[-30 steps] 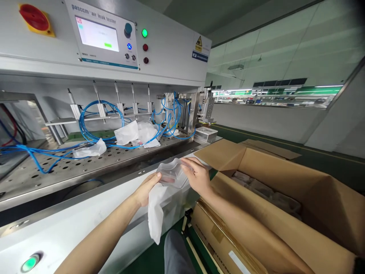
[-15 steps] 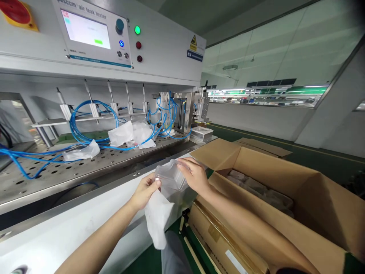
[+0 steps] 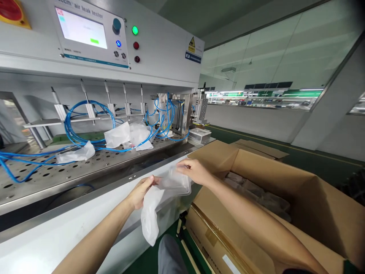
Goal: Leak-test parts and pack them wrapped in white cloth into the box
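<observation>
My clear plastic tray (image 3: 175, 183) has tipped flatter; my right hand (image 3: 192, 171) grips its edge, my left hand (image 3: 140, 193) pinches the soft white film bag (image 3: 149, 217). A slack grip could drop the tray.

On the grey control panel (image 3: 91, 53) stand the printed words "air leak tester", behind a brand name which the picture edge cuts, ending in "ccm". The yellow warning sticker (image 3: 192, 44) and the blue label (image 3: 193, 57) have text too small for reading.
</observation>
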`<state>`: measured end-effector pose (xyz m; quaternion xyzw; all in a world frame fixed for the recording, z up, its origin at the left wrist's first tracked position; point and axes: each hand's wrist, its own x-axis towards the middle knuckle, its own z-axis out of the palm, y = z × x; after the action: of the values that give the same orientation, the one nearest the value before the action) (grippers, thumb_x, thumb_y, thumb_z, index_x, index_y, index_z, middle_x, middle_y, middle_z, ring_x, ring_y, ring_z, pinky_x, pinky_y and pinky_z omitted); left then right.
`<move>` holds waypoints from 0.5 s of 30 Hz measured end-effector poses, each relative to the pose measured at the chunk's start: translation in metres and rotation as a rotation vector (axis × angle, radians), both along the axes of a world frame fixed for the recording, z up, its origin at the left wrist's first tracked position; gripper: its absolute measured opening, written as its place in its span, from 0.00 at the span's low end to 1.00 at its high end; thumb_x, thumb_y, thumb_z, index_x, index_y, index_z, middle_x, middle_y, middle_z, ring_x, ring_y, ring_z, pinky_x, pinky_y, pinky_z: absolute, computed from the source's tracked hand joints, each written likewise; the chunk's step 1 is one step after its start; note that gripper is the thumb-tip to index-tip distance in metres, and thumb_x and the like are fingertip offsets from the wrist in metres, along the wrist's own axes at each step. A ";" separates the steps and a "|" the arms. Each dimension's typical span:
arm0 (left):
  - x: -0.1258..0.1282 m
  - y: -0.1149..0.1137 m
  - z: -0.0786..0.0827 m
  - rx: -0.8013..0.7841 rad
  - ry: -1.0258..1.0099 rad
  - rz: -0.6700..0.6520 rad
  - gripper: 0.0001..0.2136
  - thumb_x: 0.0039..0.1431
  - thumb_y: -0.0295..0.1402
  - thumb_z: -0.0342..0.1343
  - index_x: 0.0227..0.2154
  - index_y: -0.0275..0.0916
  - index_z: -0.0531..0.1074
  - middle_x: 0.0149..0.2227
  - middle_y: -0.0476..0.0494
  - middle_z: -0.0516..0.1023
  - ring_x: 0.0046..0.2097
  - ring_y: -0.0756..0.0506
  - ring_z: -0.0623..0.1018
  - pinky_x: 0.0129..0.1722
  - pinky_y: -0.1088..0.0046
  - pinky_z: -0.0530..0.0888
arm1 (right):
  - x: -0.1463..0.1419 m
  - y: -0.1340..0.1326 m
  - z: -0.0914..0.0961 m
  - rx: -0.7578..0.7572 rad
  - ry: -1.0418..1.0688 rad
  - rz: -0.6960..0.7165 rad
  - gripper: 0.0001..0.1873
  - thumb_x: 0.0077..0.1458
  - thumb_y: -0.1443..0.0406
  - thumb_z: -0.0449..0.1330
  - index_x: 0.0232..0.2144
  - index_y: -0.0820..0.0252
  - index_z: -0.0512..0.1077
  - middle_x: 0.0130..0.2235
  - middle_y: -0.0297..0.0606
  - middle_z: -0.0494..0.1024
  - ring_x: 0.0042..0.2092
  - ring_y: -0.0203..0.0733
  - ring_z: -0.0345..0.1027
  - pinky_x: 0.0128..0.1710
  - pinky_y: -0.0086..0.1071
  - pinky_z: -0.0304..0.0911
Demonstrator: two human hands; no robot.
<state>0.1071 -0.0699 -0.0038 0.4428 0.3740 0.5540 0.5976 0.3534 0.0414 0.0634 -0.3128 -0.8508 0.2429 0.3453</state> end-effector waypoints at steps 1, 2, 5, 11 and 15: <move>-0.001 0.002 0.003 -0.010 0.015 -0.024 0.36 0.44 0.64 0.71 0.38 0.31 0.82 0.37 0.33 0.83 0.29 0.48 0.74 0.31 0.72 0.70 | 0.002 0.003 0.004 -0.035 -0.042 0.067 0.16 0.54 0.55 0.68 0.42 0.57 0.85 0.44 0.41 0.86 0.43 0.47 0.78 0.44 0.38 0.69; -0.001 0.004 0.005 -0.020 0.035 -0.041 0.38 0.43 0.64 0.72 0.42 0.31 0.83 0.41 0.31 0.83 0.31 0.47 0.76 0.32 0.71 0.71 | 0.003 0.006 0.007 -0.074 -0.092 0.137 0.17 0.52 0.55 0.70 0.41 0.57 0.85 0.44 0.40 0.86 0.44 0.47 0.78 0.44 0.37 0.70; 0.005 0.009 0.014 -0.048 0.122 -0.124 0.38 0.41 0.61 0.75 0.46 0.32 0.83 0.46 0.29 0.83 0.32 0.46 0.76 0.31 0.71 0.69 | -0.002 0.007 0.015 -0.116 -0.262 0.287 0.18 0.46 0.58 0.75 0.41 0.55 0.85 0.40 0.35 0.86 0.40 0.43 0.77 0.39 0.33 0.68; 0.034 0.010 0.017 -0.122 0.170 -0.253 0.27 0.36 0.46 0.82 0.32 0.30 0.81 0.26 0.46 0.75 0.25 0.52 0.69 0.27 0.74 0.62 | -0.032 -0.003 0.023 0.073 -0.522 0.413 0.17 0.39 0.67 0.78 0.35 0.57 0.81 0.32 0.27 0.79 0.33 0.35 0.70 0.31 0.26 0.61; 0.038 0.007 0.011 -0.172 0.075 -0.181 0.26 0.35 0.46 0.82 0.24 0.33 0.75 0.21 0.50 0.71 0.22 0.52 0.67 0.23 0.74 0.61 | -0.030 0.004 0.024 -0.026 -0.419 0.393 0.26 0.38 0.63 0.79 0.42 0.57 0.79 0.39 0.32 0.83 0.38 0.38 0.77 0.33 0.26 0.67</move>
<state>0.1450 -0.0624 0.0074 0.4422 0.4006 0.4467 0.6667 0.3238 0.0458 0.0873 -0.1896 -0.9448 0.2462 0.1044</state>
